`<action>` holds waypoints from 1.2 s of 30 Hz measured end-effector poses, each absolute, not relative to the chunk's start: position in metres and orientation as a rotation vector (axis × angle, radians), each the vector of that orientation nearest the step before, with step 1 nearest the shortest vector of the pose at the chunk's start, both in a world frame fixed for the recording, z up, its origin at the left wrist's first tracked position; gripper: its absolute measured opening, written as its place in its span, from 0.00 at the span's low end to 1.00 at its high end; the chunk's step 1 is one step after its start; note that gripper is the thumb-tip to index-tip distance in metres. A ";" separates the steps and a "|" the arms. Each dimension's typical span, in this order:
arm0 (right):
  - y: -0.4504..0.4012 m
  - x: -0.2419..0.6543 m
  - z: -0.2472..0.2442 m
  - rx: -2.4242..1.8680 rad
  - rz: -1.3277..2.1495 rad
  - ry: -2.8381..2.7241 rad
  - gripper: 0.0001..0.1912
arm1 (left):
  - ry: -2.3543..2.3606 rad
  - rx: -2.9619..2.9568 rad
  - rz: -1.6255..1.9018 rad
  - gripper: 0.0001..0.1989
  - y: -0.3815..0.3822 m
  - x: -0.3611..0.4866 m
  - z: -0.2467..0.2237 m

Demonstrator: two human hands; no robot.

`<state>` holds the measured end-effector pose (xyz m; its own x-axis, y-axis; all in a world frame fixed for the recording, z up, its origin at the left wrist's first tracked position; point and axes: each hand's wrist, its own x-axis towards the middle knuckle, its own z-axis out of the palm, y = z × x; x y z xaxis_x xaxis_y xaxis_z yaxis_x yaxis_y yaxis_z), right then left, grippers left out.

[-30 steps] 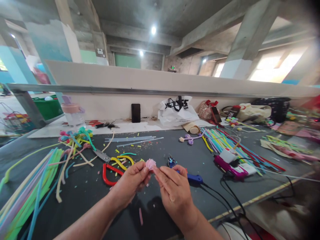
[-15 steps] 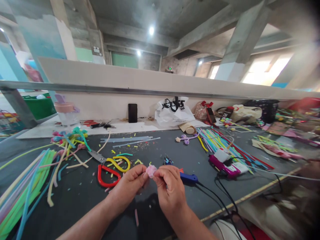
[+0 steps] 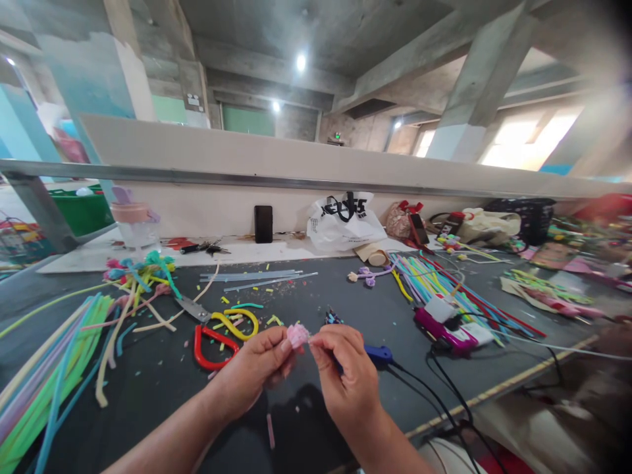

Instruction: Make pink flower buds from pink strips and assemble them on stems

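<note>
Between the fingers of my left hand (image 3: 269, 359) is a small fluffy pink piece (image 3: 297, 336), pinched at its left side above the dark table. My right hand (image 3: 343, 368) is closed in a pinch just right of the pink piece; whatever its fingertips hold is too small to name. Scissors with one red and one yellow handle (image 3: 210, 359) lie left of my left hand. A blue-handled tool (image 3: 379, 355) with a black cord lies partly hidden behind my right hand.
Colourful strips (image 3: 64, 362) lie at left near a bunch of fuzzy pieces (image 3: 143, 270). More strips (image 3: 429, 283) and a purple device (image 3: 447, 332) lie at right. A phone (image 3: 263, 224) and white bag (image 3: 345, 224) stand behind on the dark table (image 3: 296, 434).
My right hand has moved slightly right, off the pink piece. My left hand still holds the piece, which now shows more fully. The view has shifted a little.
</note>
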<state>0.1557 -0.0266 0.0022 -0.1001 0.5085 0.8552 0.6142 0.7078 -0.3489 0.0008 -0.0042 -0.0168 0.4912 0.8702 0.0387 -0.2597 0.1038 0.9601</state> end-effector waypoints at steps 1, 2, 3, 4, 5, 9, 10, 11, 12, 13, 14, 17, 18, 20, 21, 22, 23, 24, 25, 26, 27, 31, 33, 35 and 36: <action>-0.026 0.155 0.001 -0.894 -0.124 -1.757 0.06 | 0.659 1.180 0.929 0.16 -0.004 0.001 -0.017; -0.026 0.155 0.001 -0.895 -0.131 -1.760 0.06 | 0.669 1.178 0.936 0.16 -0.004 0.002 -0.018; -0.026 0.154 0.000 -0.899 -0.138 -1.762 0.06 | 0.677 1.175 0.942 0.16 -0.003 0.002 -0.019; -0.026 0.154 -0.001 -0.902 -0.143 -1.767 0.07 | 0.681 1.171 0.947 0.15 -0.003 0.002 -0.020; -0.026 0.154 -0.001 -0.905 -0.145 -1.777 0.07 | 0.683 1.166 0.955 0.15 -0.003 0.003 -0.021; -0.027 0.153 -0.001 -0.902 -0.161 -1.823 0.07 | 0.663 1.161 0.961 0.14 -0.002 0.001 -0.024; -0.027 0.153 -0.001 -0.903 -0.165 -1.822 0.06 | 0.656 1.166 0.957 0.14 -0.002 0.001 -0.024; -0.026 0.153 -0.001 -0.907 -0.167 -1.812 0.06 | 0.649 1.176 0.949 0.15 -0.002 0.001 -0.024; -0.026 0.152 0.000 -0.912 -0.166 -1.798 0.05 | 0.646 1.188 0.942 0.15 -0.002 0.001 -0.023; -0.025 0.152 0.000 -0.919 -0.162 -1.783 0.05 | 0.647 1.199 0.933 0.15 -0.003 0.001 -0.023; -0.025 0.152 0.000 -0.926 -0.156 -1.771 0.05 | 0.652 1.208 0.922 0.16 -0.003 0.000 -0.022; -0.023 0.152 -0.001 -0.949 -0.136 -1.767 0.04 | 0.673 1.215 0.893 0.16 -0.003 0.000 -0.020; -0.022 0.152 -0.001 -0.953 -0.133 -1.771 0.05 | 0.675 1.214 0.883 0.16 -0.003 0.000 -0.020; -0.022 0.152 -0.001 -0.961 -0.135 -1.786 0.05 | 0.665 1.217 0.876 0.15 -0.003 0.000 -0.020; -0.022 0.152 -0.001 -0.966 -0.142 -1.796 0.05 | 0.657 1.216 0.877 0.15 -0.003 0.000 -0.021; -0.023 0.152 -0.001 -0.972 -0.148 -1.806 0.05 | 0.650 1.215 0.876 0.15 -0.003 0.000 -0.021; -0.023 0.152 0.000 -0.973 -0.154 -1.812 0.06 | 0.647 1.212 0.876 0.15 -0.003 0.000 -0.021; -0.024 0.152 0.001 -0.969 -0.157 -1.820 0.06 | 0.647 1.209 0.883 0.15 -0.003 0.000 -0.022; -0.024 0.152 0.001 -0.959 -0.157 -1.826 0.06 | 0.651 1.206 0.894 0.14 -0.004 0.000 -0.022; -0.025 0.152 0.002 -0.944 -0.157 -1.829 0.06 | 0.655 1.202 0.908 0.14 -0.004 0.001 -0.022; -0.025 0.152 0.003 -0.928 -0.158 -1.832 0.06 | 0.656 1.197 0.926 0.14 -0.004 0.001 -0.022; -0.026 0.152 0.006 -0.887 -0.193 -1.832 0.05 | 0.653 1.163 0.971 0.12 -0.003 0.000 -0.024; -0.026 0.151 0.005 -0.879 -0.205 -1.834 0.06 | 0.652 1.161 0.966 0.12 -0.003 0.000 -0.025; -0.026 0.151 0.004 -0.877 -0.204 -1.836 0.07 | 0.647 1.170 0.953 0.11 -0.003 -0.001 -0.026; -0.026 0.151 0.003 -0.877 -0.202 -1.838 0.08 | 0.642 1.175 0.947 0.11 -0.002 -0.001 -0.026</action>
